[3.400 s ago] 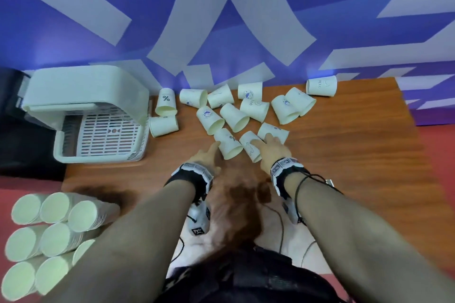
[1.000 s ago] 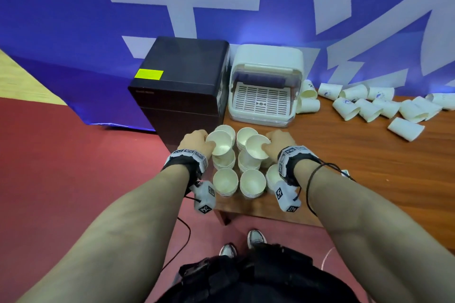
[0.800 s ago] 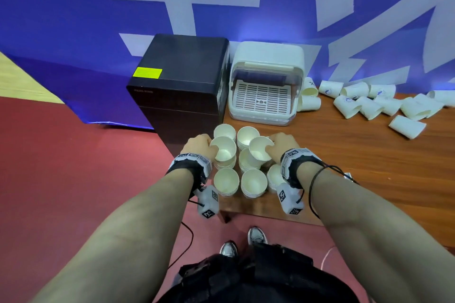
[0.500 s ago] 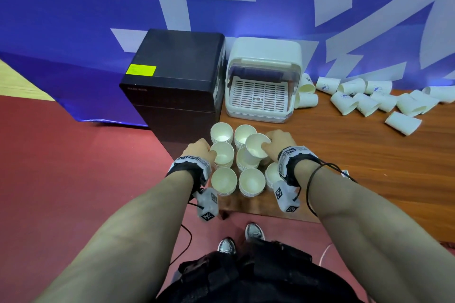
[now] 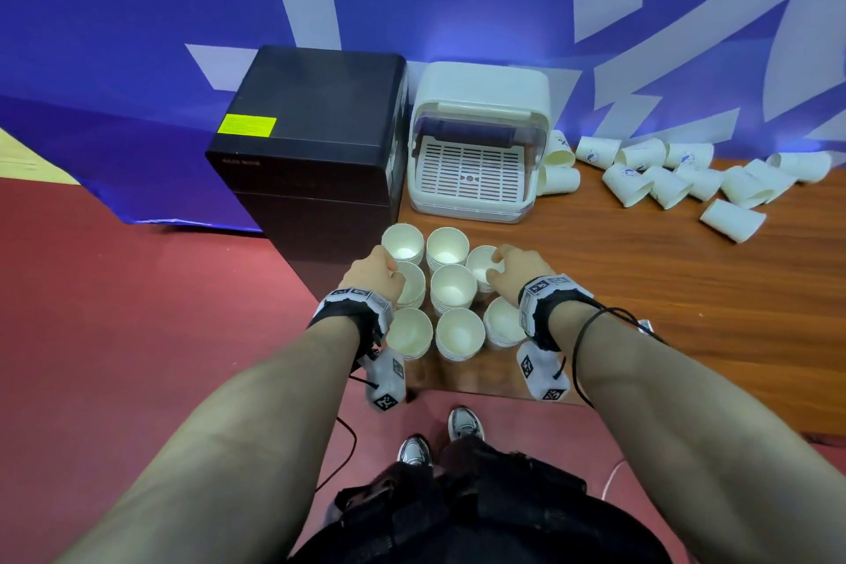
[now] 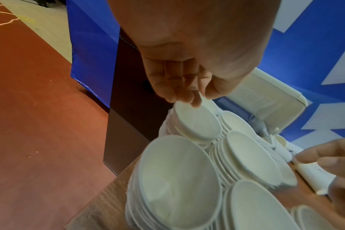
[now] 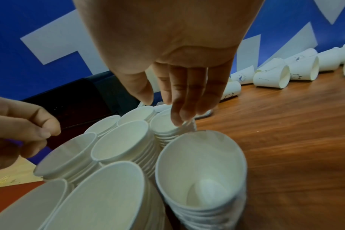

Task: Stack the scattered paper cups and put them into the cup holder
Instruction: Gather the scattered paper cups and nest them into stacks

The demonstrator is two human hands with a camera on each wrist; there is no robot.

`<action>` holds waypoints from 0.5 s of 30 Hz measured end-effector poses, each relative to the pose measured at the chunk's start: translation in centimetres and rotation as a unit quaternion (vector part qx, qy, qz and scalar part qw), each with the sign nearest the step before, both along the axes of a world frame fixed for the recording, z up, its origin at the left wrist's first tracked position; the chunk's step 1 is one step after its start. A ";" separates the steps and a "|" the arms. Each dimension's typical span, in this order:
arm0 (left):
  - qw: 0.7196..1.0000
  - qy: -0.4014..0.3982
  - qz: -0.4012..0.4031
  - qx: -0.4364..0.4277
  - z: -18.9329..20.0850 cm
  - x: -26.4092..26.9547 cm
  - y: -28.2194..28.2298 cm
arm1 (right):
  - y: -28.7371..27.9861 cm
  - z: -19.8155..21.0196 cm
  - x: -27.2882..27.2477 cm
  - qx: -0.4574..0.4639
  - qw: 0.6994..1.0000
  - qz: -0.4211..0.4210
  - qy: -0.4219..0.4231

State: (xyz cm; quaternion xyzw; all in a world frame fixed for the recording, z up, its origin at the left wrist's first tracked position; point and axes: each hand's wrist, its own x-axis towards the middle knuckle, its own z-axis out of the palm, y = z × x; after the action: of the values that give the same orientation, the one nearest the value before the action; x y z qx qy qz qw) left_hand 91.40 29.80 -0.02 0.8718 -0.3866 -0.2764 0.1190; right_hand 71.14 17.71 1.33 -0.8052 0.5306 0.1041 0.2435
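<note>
Left hand (image 5: 373,272) pinching the rim of the top cup on the middle-left stack (image 5: 409,284), thumb inside the mouth and fingertips (image 6: 184,97) on the outer wall. Right hand (image 5: 515,272) pinching the top cup of the middle-right stack (image 5: 483,268) likewise, fingers (image 7: 184,109) pointing down onto the far rim, thumb on the near side. Both cups seated in their stacks or lifted clear: cannot tell.

Around the 2 hands, 8 stacks of white paper cups (image 5: 451,289) standing upright, mouths up, packed against one another at the near left corner of the wooden table (image 5: 664,289) (rims touching in most places). Just behind them, the white cup holder (image 5: 476,142) with its clear lid raised and the slatted tray bare. Right of the holder, along the back edge, loose cups (image 5: 664,183) lying on their sides, some touching, some with a small blue print; 2 of them right against the holder's side. Left of the holder, touching it, a black box (image 5: 311,137) with a yellow label. Behind everything, a blue and white banner (image 5: 137,14); red floor (image 5: 114,311) below.
</note>
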 end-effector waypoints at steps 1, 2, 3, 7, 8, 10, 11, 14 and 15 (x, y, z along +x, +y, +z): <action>1.000 -0.010 -0.016 0.002 0.0 -0.5 -0.2 | 0.1 0.1 -0.6 0.002 1.000 -0.004 0.004; 0.999 -0.024 -0.036 0.004 0.2 -1.2 -0.5 | 0.3 0.2 -1.3 0.005 1.000 -0.012 0.006; 0.998 -0.035 -0.055 0.003 0.3 -1.7 -0.9 | 0.4 0.3 -1.9 0.007 1.000 -0.017 0.005; 0.990 -0.038 -0.135 -0.024 0.9 -4.5 -4.2 | -0.3 0.7 -5.3 0.008 0.999 -0.050 -0.001; 0.988 -0.036 -0.146 -0.037 1.1 -5.4 -5.2 | -0.7 0.7 -6.3 0.007 0.998 -0.063 -0.001; 0.984 -0.023 -0.166 -0.054 1.6 -7.8 -7.1 | -1.9 0.8 -8.7 0.003 0.996 -0.086 0.004; 0.983 -0.018 -0.177 -0.052 1.7 -8.9 -8.1 | -2.6 0.9 -10.1 0.002 0.995 -0.097 0.005; 0.977 -0.010 -0.211 -0.032 1.7 -12.6 -11.1 | -5.1 0.9 -14.7 0.005 0.992 -0.123 0.007; 0.975 -0.014 -0.222 -0.023 1.8 -13.5 -11.9 | -5.9 0.7 -16.0 0.006 0.992 -0.128 0.009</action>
State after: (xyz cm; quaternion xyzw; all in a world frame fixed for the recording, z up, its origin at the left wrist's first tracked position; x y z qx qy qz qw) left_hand 77.92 17.86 1.78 0.7653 -0.5782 -0.2741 0.0695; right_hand 55.15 11.86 2.05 -0.7285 0.6307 0.0821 0.2545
